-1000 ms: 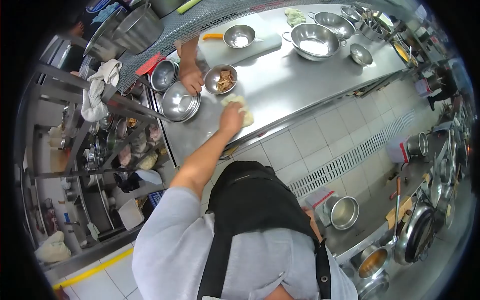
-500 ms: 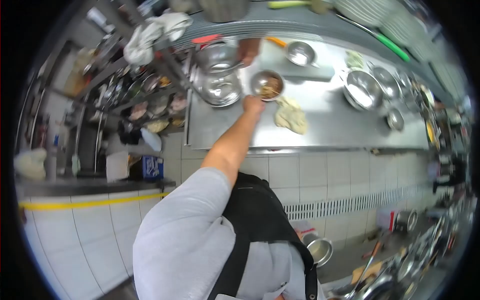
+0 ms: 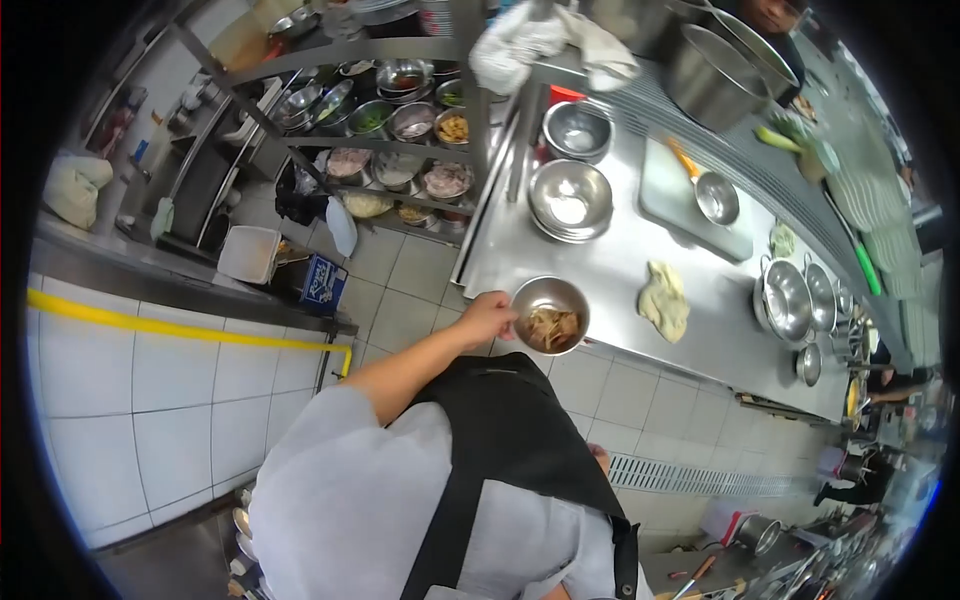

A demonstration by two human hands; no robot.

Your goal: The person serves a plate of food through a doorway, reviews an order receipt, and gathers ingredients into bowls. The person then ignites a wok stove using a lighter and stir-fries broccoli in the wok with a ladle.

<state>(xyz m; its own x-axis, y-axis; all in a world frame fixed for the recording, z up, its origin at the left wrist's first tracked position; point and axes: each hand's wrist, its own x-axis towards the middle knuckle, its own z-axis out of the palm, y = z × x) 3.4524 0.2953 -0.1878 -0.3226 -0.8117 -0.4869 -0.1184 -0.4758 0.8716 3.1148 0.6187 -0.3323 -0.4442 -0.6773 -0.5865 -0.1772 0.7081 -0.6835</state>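
My left hand [image 3: 488, 318] grips the rim of a metal bowl [image 3: 551, 290], held out in front of my apron by the counter's front edge. Cooked-looking food in brown pieces and pale strips [image 3: 552, 328] lies in the bowl. Just a bit of my right hand [image 3: 599, 457] shows beside the black apron [image 3: 500, 420]; its fingers are mostly hidden. A crumpled pale cloth [image 3: 663, 301] lies on the steel counter [image 3: 610, 270] to the right of the bowl. Stacked metal bowls [image 3: 570, 200] stand behind it.
A white cutting board [image 3: 655, 190] carries a small metal bowl [image 3: 716, 198] and an orange-handled utensil [image 3: 683, 158]. More bowls [image 3: 785, 298] stand at the counter's right. Shelves [image 3: 380, 152] of food bowls are at the left. Behind the counter is another person near a large pot [image 3: 715, 78].
My left hand has lifted the bowl of food off the counter and drawn it toward my body. My view has turned left, showing more of the shelves.
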